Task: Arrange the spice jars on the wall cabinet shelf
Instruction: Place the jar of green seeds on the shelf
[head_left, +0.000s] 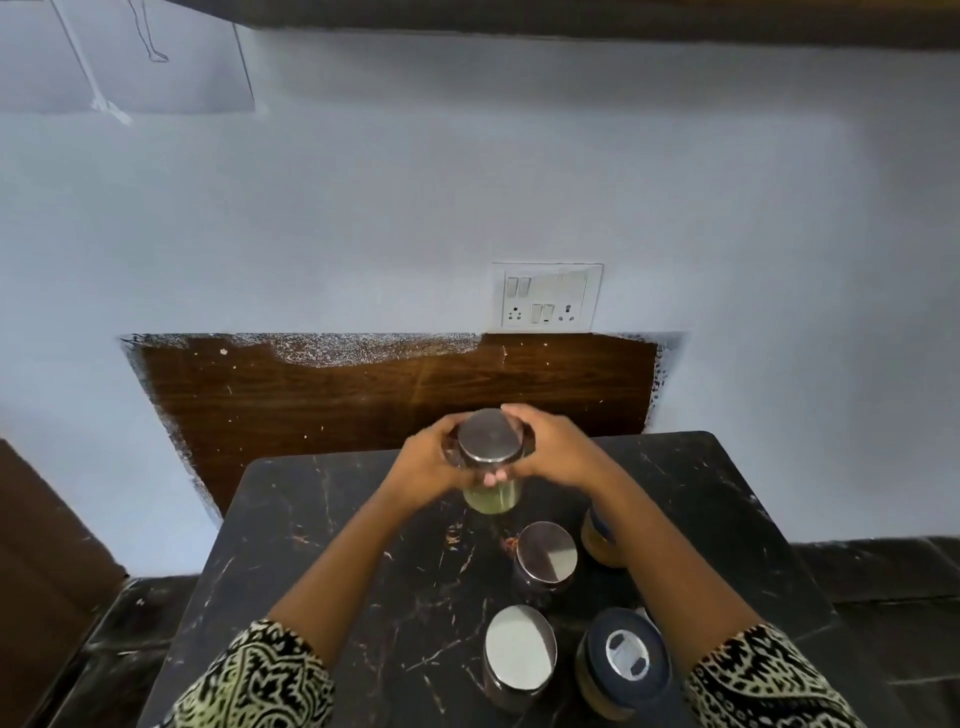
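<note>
**Head view: two hands on one jar at the table's far end, shelf out of sight above**

At the far end of the black marble table (311, 519), the left hand (426, 462) and right hand (550, 449) curl round a steel-lidded jar (491, 493) with pale green contents. One hand is on each side, with the fingers wrapped just under the lid. The jar stands upright, its long axis vertical. Whether its base rests on the table or is just off it cannot be told.

Four more jars stand nearer the table's front edge:
- two steel-lidded ones (545, 558) (519, 654)
- a blue-lidded jar (626, 660)
- an amber jar (597, 540), half hidden by the right forearm

High above the table, a dark strip (571, 21) is probably the cabinet's underside. The coming move therefore looks like a lift up and forward. Both hands are equally placed for it, and the jar should stay upright.
</note>
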